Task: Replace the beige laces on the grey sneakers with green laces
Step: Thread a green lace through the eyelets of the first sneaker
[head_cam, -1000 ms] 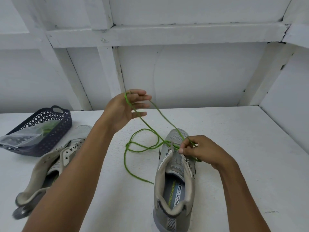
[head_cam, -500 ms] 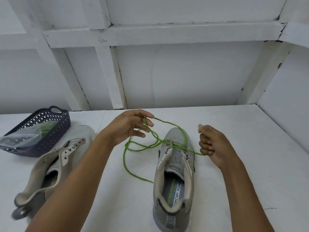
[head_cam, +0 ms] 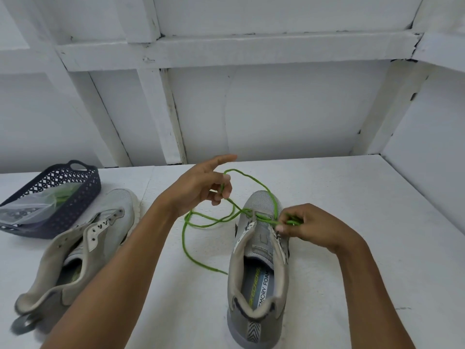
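Right sneaker (head_cam: 261,205) stands upright mid-desk, toe pointing away, heel toward the camera, insole text visible. The green lace (head_cam: 185,224) is threaded only through the eyelets nearest the toe; the upper eyelets are bare.

Left hand (head_cam: 201,187) is raised above the desk (head_cam: 352,222), just left of the toe. Grip: closed on one strand of the lace, thumb and curled fingers pinching it, index finger sticking out straight. From that pinch a loop arcs up and over to the toe.

Right hand (head_cam: 309,225) sits on the right side of the sneaker at the eyelet row. Grip: closed, fingertips pinching the lace right where it crosses the tongue.

Slack lace loops on the desk between the left forearm and the sneaker. The free end trails toward the camera; its tip lies just beside the sneaker's left wall.

Second sneaker (head_cam: 118,205) is at the left, tipped onto its side, eyelets empty, partly hidden by the left forearm.

Dark perforated basket (head_cam: 73,210) is at the far left, near that sneaker's toe. It holds a clear plastic bag (head_cam: 30,210) with something green showing behind it; I can't tell what.
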Demonstrator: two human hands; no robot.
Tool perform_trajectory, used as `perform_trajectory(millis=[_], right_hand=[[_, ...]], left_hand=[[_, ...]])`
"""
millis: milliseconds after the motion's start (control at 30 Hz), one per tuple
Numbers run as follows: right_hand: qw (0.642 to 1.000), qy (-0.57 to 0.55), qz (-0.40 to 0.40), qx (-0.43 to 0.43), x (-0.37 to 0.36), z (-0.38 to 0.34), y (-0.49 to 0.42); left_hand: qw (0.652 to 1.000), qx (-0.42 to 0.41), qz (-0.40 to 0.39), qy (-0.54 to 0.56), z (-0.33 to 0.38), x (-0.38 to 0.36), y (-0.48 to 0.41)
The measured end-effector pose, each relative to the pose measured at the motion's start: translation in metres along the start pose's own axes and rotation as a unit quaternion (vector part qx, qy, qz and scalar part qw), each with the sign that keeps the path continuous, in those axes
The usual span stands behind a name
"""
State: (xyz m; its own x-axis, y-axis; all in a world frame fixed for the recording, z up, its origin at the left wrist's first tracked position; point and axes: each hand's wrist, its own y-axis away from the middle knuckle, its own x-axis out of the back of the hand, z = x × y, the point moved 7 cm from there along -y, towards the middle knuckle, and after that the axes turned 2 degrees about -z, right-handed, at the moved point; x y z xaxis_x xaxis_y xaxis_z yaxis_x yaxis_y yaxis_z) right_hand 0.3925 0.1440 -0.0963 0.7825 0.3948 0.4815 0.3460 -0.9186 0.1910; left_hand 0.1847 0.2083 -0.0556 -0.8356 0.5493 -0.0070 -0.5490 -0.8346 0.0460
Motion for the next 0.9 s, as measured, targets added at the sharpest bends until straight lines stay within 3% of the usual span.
perform_trajectory(millis=[67,167,267,367,433,533,700,900], right_hand=[[0.986,-0.147,0.051,0.053,0.006,-0.006,-0.001],[0.908,-0.403,0.075,0.085,0.009,-0.004,-0.005],[0.847,-0.511,0.131,0.067,0.012,0.007,-0.01],[0.831,-0.524,0.178,0.056,0.016,0.016,-0.013],[0.827,-0.531,0.169,0.069,0.015,0.016,-0.014],[0.795,-0.583,0.144,0.089,0.01,0.014,-0.017],[0.78,-0.601,0.14,0.1,0.011,0.013,-0.018],[0.781,-0.598,0.133,0.121,0.01,0.007,-0.017]], left_hand=[[1.0,0.002,0.008,-0.018,0.002,0.001,0.002],[0.997,0.015,0.029,-0.07,-0.001,0.006,0.005],[0.991,0.04,0.041,-0.125,-0.007,0.007,0.008],[0.976,0.067,0.045,-0.204,-0.018,0.005,0.004],[0.952,0.073,0.058,-0.29,-0.024,0.002,0.001],[0.924,0.042,0.062,-0.375,-0.018,-0.015,0.0],[0.886,0.076,-0.094,-0.448,-0.016,-0.067,-0.003],[0.867,0.142,-0.135,-0.459,-0.017,-0.079,0.0]])
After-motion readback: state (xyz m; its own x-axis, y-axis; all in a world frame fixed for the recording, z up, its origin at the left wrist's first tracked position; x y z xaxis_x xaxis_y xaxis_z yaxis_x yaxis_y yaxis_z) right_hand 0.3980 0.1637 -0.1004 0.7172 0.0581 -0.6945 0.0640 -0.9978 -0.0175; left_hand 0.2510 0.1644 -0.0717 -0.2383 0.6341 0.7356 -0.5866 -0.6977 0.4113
